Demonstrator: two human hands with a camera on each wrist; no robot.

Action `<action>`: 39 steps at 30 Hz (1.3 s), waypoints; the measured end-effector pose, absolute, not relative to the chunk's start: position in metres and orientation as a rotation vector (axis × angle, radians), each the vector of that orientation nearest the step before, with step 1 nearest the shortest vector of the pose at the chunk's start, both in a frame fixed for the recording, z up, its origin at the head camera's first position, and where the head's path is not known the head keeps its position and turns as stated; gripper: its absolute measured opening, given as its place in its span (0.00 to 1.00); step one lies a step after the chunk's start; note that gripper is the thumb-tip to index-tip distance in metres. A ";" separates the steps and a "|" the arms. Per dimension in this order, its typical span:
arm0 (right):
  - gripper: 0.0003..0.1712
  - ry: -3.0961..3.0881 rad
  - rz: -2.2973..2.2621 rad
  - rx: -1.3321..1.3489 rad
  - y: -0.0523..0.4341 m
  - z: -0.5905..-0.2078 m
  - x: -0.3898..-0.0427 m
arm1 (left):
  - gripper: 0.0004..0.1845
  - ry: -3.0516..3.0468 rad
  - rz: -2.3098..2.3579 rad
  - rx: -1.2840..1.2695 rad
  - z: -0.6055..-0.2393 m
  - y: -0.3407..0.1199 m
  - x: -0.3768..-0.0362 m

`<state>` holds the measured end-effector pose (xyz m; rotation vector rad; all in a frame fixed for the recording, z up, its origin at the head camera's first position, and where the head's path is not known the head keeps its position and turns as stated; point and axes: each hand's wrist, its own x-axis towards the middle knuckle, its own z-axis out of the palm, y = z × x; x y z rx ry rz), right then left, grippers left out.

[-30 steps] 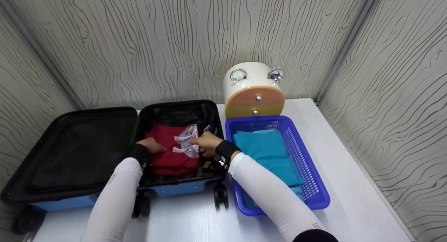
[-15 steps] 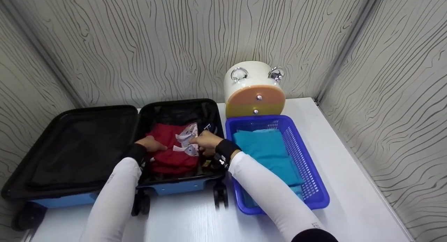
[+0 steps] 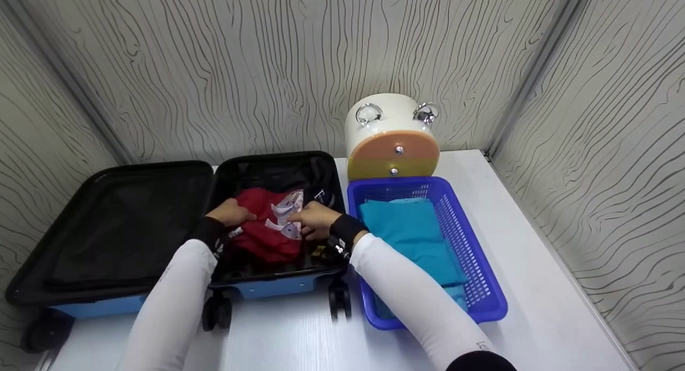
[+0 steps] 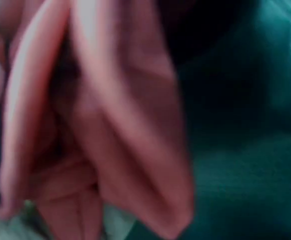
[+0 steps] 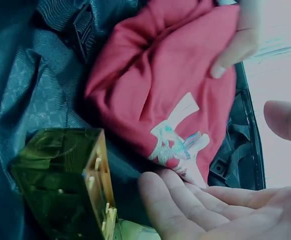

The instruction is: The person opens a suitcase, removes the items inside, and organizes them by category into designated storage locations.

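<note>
A folded red garment (image 3: 267, 241) with a white patterned collar-like trim (image 5: 175, 145) lies bunched in the right half of the open suitcase (image 3: 262, 170). My left hand (image 3: 230, 212) pinches its left side, thumb on top, as the right wrist view shows; the other fingers are hidden by cloth. Red folds (image 4: 130, 125) hang close and blurred in the left wrist view. On the trim side is my right hand (image 3: 317, 220). Its fingers are extended, with the fingertips at the trim's edge and the thumb apart from them.
A translucent yellow box (image 5: 60, 185) with gold-coloured parts sits in the suitcase beside the garment. To the right stands a blue basket (image 3: 471, 248) with folded teal cloth (image 3: 401, 221). Behind it is a white drawer box (image 3: 388, 111). The suitcase's left half (image 3: 128, 221) lies open.
My left hand has moved slightly up and away, drawing the garment's left side with it. The flat red fold has become bunched and narrower. My right hand has stayed almost in place.
</note>
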<state>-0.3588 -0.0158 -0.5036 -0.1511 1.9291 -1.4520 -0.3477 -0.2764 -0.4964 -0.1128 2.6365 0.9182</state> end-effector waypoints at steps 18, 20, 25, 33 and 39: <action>0.22 1.787 -1.723 -0.067 0.001 -0.484 -0.363 | 0.30 2.559 1.906 -0.107 -0.400 -0.179 -0.339; 0.26 1.681 -1.802 -0.046 0.004 -0.479 -0.363 | 0.30 2.531 1.962 -0.055 -0.390 -0.170 -0.336; 0.30 1.423 -1.905 -0.082 0.015 -0.461 -0.362 | 0.31 2.478 2.090 0.092 -0.371 -0.154 -0.326; 0.23 1.322 -2.056 -0.030 0.047 -0.431 -0.356 | 0.29 2.482 2.223 0.297 -0.360 -0.135 -0.315; 0.18 1.354 -2.147 -0.031 0.079 -0.420 -0.353 | 0.27 2.460 2.210 0.416 -0.362 -0.123 -0.311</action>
